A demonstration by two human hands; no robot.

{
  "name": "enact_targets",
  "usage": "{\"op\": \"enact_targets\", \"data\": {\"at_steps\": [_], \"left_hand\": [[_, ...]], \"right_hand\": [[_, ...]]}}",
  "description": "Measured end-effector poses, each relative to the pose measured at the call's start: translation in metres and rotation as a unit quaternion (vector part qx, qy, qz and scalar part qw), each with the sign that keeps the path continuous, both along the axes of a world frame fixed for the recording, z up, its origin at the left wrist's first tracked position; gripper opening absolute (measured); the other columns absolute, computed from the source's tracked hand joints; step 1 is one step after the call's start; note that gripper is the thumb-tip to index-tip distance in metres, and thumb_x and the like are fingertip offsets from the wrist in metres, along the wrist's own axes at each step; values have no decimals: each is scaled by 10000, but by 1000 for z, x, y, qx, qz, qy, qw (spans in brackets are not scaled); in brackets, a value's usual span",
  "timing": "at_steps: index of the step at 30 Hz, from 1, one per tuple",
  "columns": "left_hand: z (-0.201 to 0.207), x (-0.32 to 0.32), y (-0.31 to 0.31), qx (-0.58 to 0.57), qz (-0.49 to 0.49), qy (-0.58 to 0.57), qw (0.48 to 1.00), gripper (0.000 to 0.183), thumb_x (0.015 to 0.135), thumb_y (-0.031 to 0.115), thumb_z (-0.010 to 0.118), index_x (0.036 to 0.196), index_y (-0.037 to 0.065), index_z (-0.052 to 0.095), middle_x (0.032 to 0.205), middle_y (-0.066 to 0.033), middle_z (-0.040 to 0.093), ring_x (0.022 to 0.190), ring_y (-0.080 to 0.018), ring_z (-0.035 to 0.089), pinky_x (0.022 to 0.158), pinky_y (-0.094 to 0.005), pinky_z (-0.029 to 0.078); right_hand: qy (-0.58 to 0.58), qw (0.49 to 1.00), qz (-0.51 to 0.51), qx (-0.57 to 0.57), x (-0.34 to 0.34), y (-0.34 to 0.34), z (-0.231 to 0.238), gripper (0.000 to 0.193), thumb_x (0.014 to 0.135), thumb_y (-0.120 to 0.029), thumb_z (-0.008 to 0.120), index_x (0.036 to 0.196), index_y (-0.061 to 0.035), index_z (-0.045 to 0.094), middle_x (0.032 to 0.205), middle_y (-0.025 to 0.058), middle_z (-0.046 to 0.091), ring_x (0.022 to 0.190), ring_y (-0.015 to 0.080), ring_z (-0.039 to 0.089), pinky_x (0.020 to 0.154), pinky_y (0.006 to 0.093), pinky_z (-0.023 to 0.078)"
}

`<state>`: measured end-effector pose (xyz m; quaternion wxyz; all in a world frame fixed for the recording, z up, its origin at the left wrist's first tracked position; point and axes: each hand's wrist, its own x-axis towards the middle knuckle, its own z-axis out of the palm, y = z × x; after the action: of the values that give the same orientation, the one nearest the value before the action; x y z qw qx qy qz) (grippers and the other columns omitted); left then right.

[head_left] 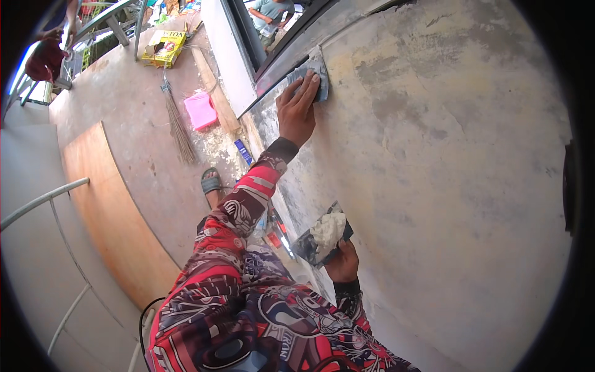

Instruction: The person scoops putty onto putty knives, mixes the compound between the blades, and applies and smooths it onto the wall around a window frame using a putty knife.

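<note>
My left hand (297,115) reaches up to the wall (427,155) by the window's lower corner. Its fingers press a dark flat putty scraper (323,92) against the surface. Lower down, my right hand (344,263) grips a dark flat putty blade (305,248) held out in front of the wall. A thick lump of off-white putty (328,230) sits on that blade. Grey and yellowish smeared patches cover the wall around the scraper.
On the floor lie a straw broom (176,121), a pink plastic piece (200,111), a yellow box (165,48) and a wood plank (214,90). A plywood sheet (114,186) and metal rail (46,198) stand left. Another person (271,15) appears beyond the window.
</note>
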<state>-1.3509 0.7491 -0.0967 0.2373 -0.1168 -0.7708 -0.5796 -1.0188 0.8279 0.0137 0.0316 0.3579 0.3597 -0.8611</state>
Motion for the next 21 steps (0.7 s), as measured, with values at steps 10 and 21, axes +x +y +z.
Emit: {"op": "enact_targets", "data": {"at_steps": [10,21], "left_hand": [[42,13,-84,150,-32,-42,987,443,886,-84,543,1282,103,607,1292,-116,627,1160,-298,600,977,-371,487],[49,20,-58,94,-42,40,994,545,803,-117,540,1298,104,593,1314,-85,618,1187,-316,581,981,-400,482]], "right_hand": [[13,1000,23,-10,7,-49,24,534,958,-202,518,1430,11,388,1412,162,501,1297,321,488,1089,471,388],[7,1000,16,3,21,-53,22,512,969,-229,512,1409,14,413,1371,162,538,1255,313,527,1050,473,426]]}}
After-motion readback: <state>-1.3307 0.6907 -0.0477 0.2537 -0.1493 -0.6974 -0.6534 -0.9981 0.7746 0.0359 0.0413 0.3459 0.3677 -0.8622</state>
